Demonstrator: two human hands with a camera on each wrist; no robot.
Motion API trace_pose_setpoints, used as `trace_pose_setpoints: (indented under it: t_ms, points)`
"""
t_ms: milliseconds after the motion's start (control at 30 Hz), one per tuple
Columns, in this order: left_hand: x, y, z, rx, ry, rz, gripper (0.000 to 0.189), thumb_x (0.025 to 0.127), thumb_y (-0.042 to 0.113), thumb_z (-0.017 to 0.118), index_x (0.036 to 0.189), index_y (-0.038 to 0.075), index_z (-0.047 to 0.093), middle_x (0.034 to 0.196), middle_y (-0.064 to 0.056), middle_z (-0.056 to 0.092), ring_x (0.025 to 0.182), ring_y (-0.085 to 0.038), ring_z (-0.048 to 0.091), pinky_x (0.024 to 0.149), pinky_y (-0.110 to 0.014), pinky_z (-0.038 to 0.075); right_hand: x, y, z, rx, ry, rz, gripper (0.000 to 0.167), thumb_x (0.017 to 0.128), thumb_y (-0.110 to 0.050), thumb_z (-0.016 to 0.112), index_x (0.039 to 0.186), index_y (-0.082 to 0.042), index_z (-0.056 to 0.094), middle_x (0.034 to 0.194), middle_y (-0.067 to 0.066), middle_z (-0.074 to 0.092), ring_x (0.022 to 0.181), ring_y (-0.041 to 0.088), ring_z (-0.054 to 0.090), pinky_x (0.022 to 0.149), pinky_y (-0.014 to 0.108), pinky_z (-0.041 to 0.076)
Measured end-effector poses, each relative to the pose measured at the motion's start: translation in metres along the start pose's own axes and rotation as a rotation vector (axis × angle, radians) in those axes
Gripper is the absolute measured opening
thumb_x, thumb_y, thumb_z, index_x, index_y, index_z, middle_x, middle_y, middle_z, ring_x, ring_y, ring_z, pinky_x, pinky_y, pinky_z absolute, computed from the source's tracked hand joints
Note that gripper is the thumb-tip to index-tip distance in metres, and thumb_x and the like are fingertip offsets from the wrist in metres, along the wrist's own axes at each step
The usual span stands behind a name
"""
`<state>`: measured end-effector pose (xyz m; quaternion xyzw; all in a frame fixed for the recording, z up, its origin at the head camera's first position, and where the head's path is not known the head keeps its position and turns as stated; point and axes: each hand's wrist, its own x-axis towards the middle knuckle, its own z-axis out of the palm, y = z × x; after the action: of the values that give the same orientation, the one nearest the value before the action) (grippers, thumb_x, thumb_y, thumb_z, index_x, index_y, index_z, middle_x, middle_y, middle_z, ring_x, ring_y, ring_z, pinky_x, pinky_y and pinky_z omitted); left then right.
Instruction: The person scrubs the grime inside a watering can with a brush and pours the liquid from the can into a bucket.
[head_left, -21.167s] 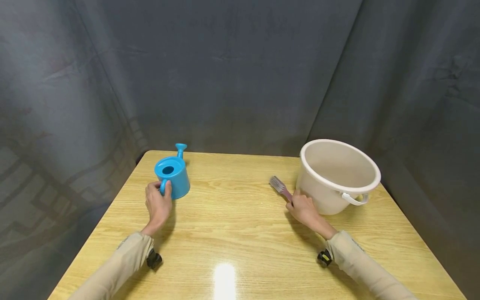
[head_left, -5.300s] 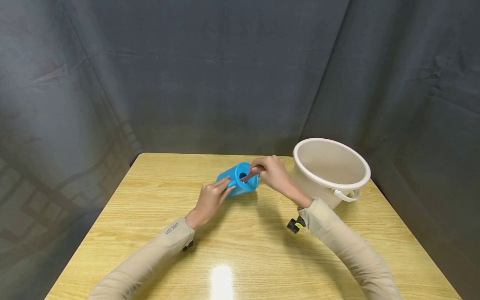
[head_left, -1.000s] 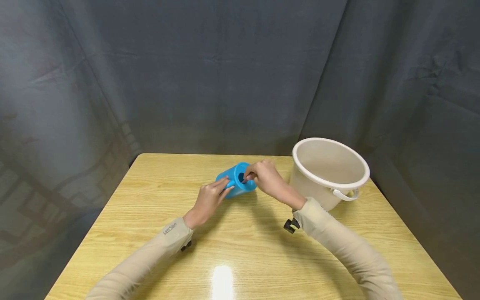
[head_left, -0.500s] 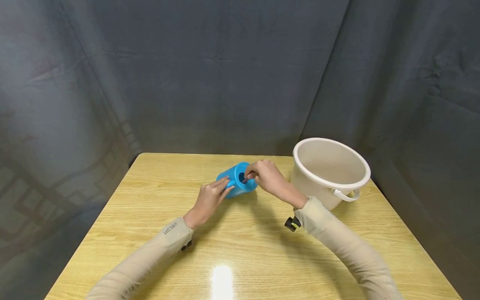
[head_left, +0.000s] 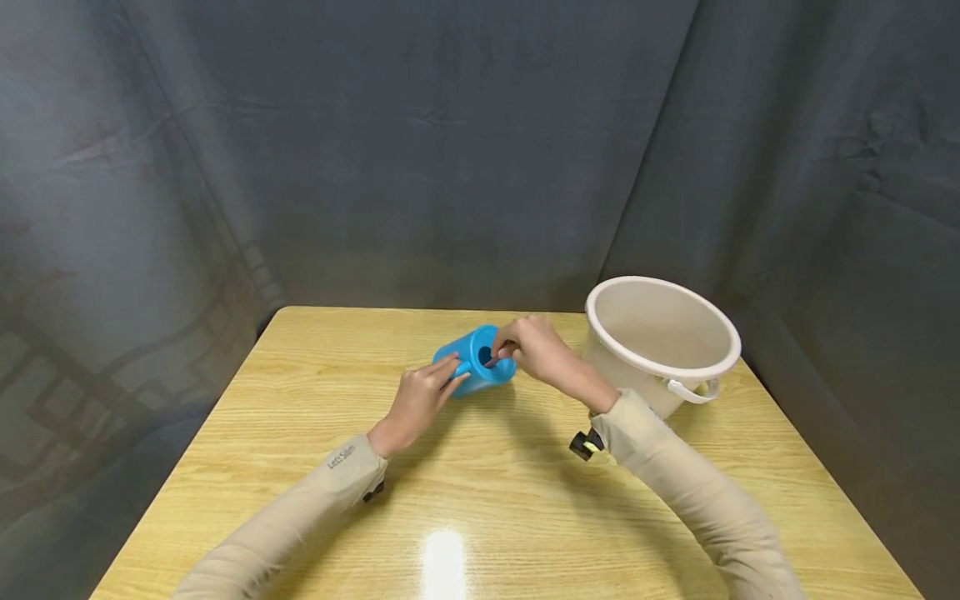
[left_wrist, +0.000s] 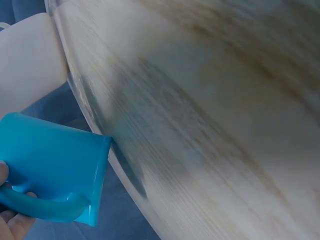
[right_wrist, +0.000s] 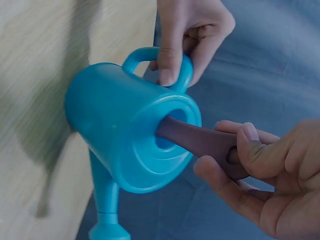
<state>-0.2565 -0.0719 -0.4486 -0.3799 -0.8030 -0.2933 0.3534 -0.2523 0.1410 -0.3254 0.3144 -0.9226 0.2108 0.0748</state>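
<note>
A blue watering can (head_left: 459,354) is tilted over the middle of the table, its top opening facing the right hand. The left hand (head_left: 418,402) grips its loop handle, with thumb and fingers round it in the right wrist view. The right hand (head_left: 542,360) pinches the end of a brush by its mauve handle (right_wrist: 200,140), which has a hole near the tip. That handle runs into the round opening on top of the can; the bristle end is hidden inside. The can's spout (right_wrist: 105,192) points away from the left hand.
A cream bucket (head_left: 617,360) with a white carrying handle (head_left: 693,393) stands right of the hands, close beside the right wrist. Dark curtains (head_left: 435,167) hang behind the wooden table (head_left: 330,350) and at its sides.
Since the oldest frame, the can has come from the left to the middle and tilted, and the brush has gone from beside the bucket into it. Lately the right hand shifts only slightly.
</note>
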Motion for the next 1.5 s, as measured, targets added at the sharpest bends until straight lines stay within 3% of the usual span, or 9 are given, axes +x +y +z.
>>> trace_pose_setpoints:
  t_ms: [400,567,800,1067,1300,1500]
  points:
    - [-0.001,-0.001,-0.001,0.013,0.004,-0.007,0.025,0.084,0.005,0.078,0.107,-0.004,0.071,0.105,-0.027,0.069,0.090,-0.037,0.070,0.073,-0.042,0.058,0.001,0.004,0.013,0.027,0.016,0.013,0.019,0.090,0.008,0.064,0.086,-0.004,0.078,0.084,0.005,0.074,0.076,0.018,0.069,0.070,0.033,0.056]
    - [0.000,-0.001,-0.002,0.000,0.014,-0.003,0.025,0.084,0.003,0.078,0.106,-0.005,0.071,0.105,-0.027,0.069,0.089,-0.038,0.070,0.073,-0.043,0.058,0.002,0.006,0.005,0.041,0.085,0.029,0.022,0.088,0.012,0.061,0.086,-0.003,0.077,0.084,0.005,0.074,0.075,0.018,0.067,0.068,0.035,0.055]
    - [-0.001,-0.002,-0.002,0.011,0.007,-0.013,0.024,0.085,0.004,0.077,0.106,-0.004,0.072,0.106,-0.026,0.069,0.090,-0.038,0.070,0.074,-0.043,0.058,0.001,0.007,-0.003,0.051,0.166,0.043,0.014,0.092,0.002,0.065,0.088,-0.005,0.077,0.085,0.006,0.074,0.069,0.018,0.063,0.067,0.038,0.052]
    - [-0.001,-0.001,-0.003,0.003,0.021,-0.005,0.024,0.084,0.003,0.078,0.107,-0.004,0.072,0.105,-0.026,0.069,0.090,-0.038,0.070,0.073,-0.043,0.058,-0.001,0.008,0.013,0.035,0.172,0.041,0.016,0.092,0.003,0.064,0.086,-0.005,0.076,0.082,0.005,0.074,0.065,0.016,0.061,0.061,0.035,0.050]
    - [-0.001,0.000,-0.004,-0.005,0.012,-0.010,0.024,0.085,0.004,0.077,0.106,-0.005,0.071,0.106,-0.027,0.069,0.091,-0.038,0.070,0.073,-0.043,0.058,0.001,0.007,0.029,0.018,0.167,0.024,0.015,0.092,0.004,0.064,0.088,-0.002,0.076,0.086,0.008,0.074,0.074,0.020,0.069,0.069,0.037,0.056]
    - [-0.001,0.000,-0.004,-0.012,0.006,-0.017,0.023,0.085,0.003,0.076,0.107,-0.004,0.071,0.106,-0.027,0.069,0.092,-0.038,0.070,0.074,-0.043,0.058,-0.001,0.006,0.022,0.028,0.152,0.043,0.016,0.093,0.004,0.062,0.087,-0.004,0.076,0.085,0.007,0.074,0.073,0.019,0.067,0.068,0.037,0.055]
